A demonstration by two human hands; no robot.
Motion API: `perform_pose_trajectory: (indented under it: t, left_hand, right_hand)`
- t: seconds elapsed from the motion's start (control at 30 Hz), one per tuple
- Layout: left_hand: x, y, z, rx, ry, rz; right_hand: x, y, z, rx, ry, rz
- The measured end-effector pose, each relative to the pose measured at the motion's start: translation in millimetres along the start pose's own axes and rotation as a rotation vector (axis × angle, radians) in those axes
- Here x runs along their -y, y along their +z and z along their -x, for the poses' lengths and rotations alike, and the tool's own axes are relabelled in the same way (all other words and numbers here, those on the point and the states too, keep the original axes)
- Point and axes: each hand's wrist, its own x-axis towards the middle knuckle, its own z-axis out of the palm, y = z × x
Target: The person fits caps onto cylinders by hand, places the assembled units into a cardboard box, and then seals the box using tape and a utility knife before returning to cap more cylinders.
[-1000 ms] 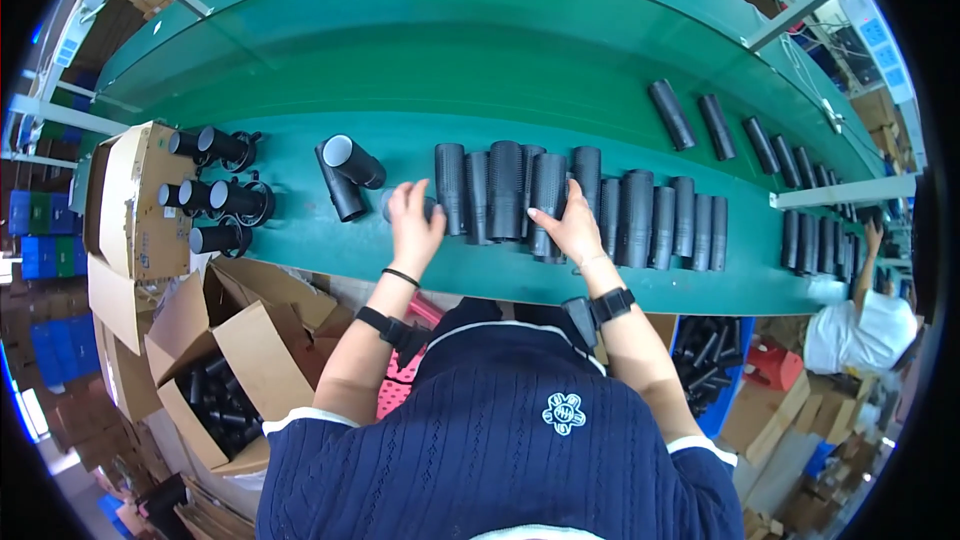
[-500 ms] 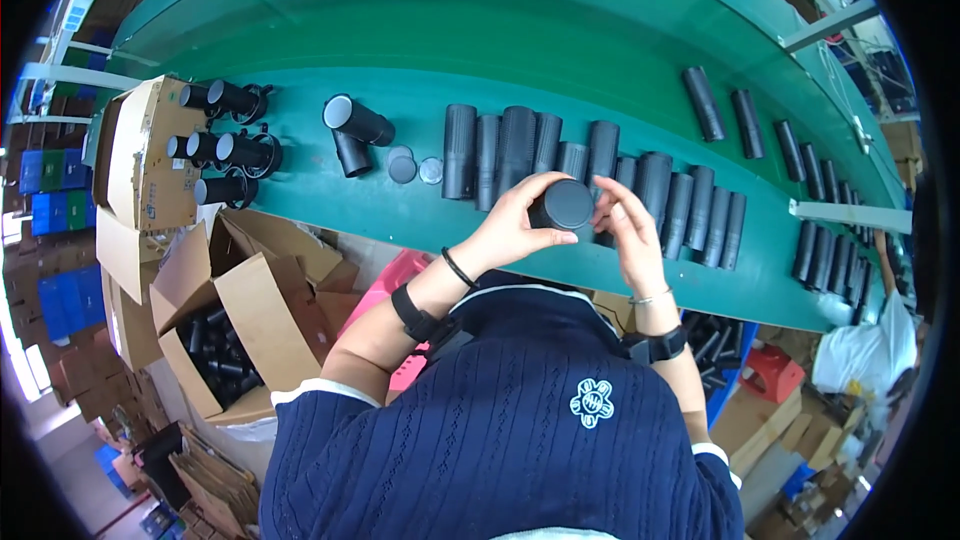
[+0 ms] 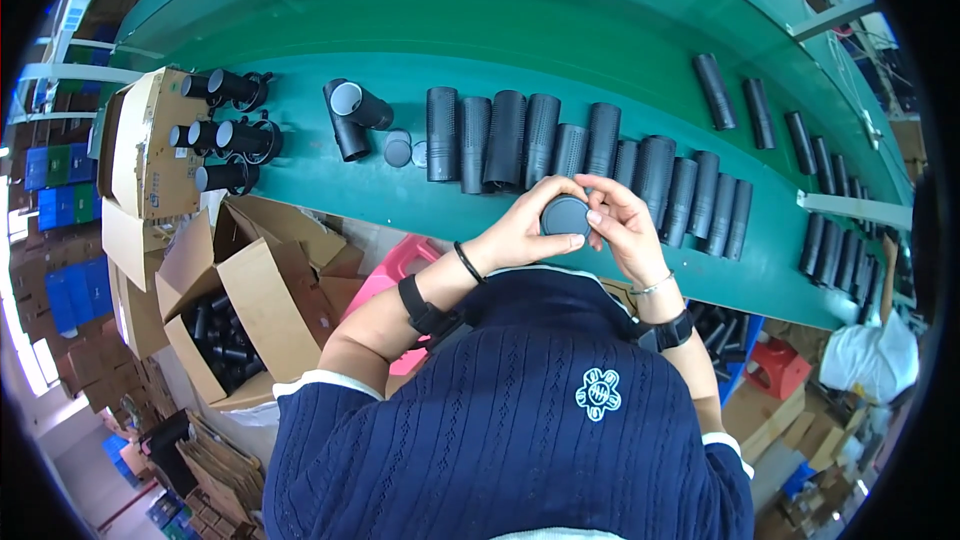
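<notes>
Near the table's front edge, my left hand (image 3: pixel 518 232) is wrapped round a black cylindrical tube (image 3: pixel 565 217). Its flat, round dark end faces up, and most of its body is out of sight below. My right hand (image 3: pixel 628 223) closes on the rim from the other side, thumb and fingers pressed to the edge. Just beyond my hands stands a row of ribbed black tubes (image 3: pixel 505 140). Left of that row, one black tube with a pale end (image 3: pixel 365 106) leans over another black tube (image 3: pixel 347 132), beside small round grey discs (image 3: pixel 397 149).
A cardboard box (image 3: pixel 170 145) with black ring-collared tubes beside it stands on the green table (image 3: pixel 400 75) at the left. Below sits an open carton (image 3: pixel 268 305) of black parts. A pink stool (image 3: pixel 400 270) is near my left arm. More tubes (image 3: pixel 716 90) line the right.
The held tube has come slightly down toward me, its round end now facing up more squarely. My right fingers have moved in from apart to grip its rim. The view has shifted slightly.
</notes>
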Motion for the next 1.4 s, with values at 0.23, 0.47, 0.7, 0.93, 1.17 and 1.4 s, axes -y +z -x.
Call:
perform_pose_trajectory:
  t: [0.23, 0.47, 0.7, 0.93, 1.17, 1.4]
  left_hand:
    - [-21.8, -15.6, -20.7, -0.027, 0.013, 0.859]
    - [-3.3, -3.5, -25.5, -0.242, -0.041, 0.991]
    - [-14.0, 6.7, -21.5, -0.157, 0.009, 0.527]
    - [-21.7, 12.5, -26.6, -0.071, 0.083, 0.268]
    - [-24.9, 18.3, -30.4, -0.08, 0.109, 0.116]
    - [-29.6, 21.2, -39.6, -0.047, 0.169, 0.144]
  right_hand:
    - [17.7, 0.5, -6.4, 0.102, -0.061, 0.523]
    - [-9.1, 6.2, -15.4, -0.164, -0.291, 1.015]
    - [-41.0, -6.0, -17.1, -0.212, -0.336, 0.962]
    - [-64.4, -23.7, -22.4, -0.179, -0.348, 0.808]
    - [-71.3, -29.4, -24.5, -0.143, -0.206, 0.43]
    - [-74.1, -41.3, -37.0, -0.206, -0.242, 0.109]
